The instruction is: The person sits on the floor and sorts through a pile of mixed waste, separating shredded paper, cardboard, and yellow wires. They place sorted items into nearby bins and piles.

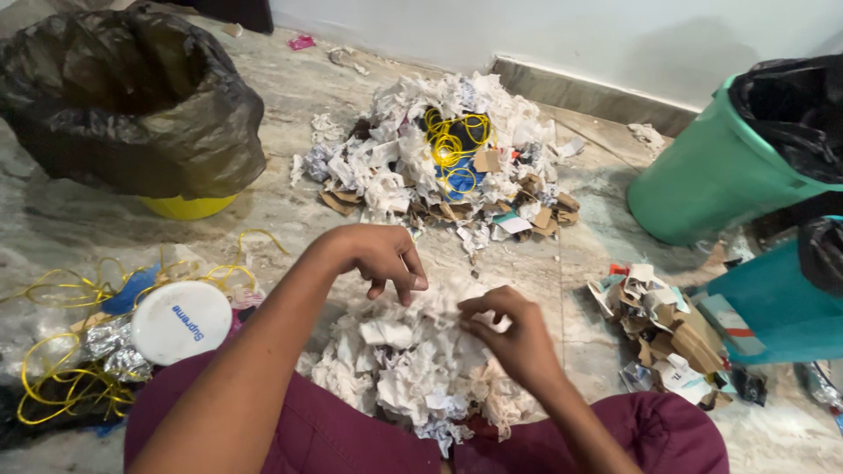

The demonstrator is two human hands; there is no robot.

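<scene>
Both my hands are over the heap of crumpled white paper [413, 369] lying on the floor between my knees, at 6 o'clock in the view. My left hand [382, 254] hovers palm down at the heap's upper edge, fingers curled loosely downward; whether the tips grip any scrap I cannot tell. My right hand [509, 329] sits at 3 o'clock from the left one, thumb and fingertips pinched narrow on a shred of the white paper at the top of the heap; the two hands are near each other but apart.

Surroundings, by the clock from the heap:
- 12 o'clock: a larger mixed pile [448, 158] of white scraps, brown cardboard bits and a coil of yellow cord [452, 140], with something blue under the cord.
- 10 o'clock: a yellow bin lined with a black bag [123, 96], mouth open.
- 9 o'clock: a round white lid [180, 320] resting on a tangle of yellow cord [61, 369] and crumpled foil [118, 351].
- 3 o'clock: a small stack of cardboard and paper pieces [667, 329]; just beyond it a teal bin [773, 307].
- 2 o'clock: a green bin with a black liner [720, 171], tilted against the wall side.

The marble floor [281, 202] carries stray scraps near the wall; my maroon trousers [351, 439] frame the lower edge.
</scene>
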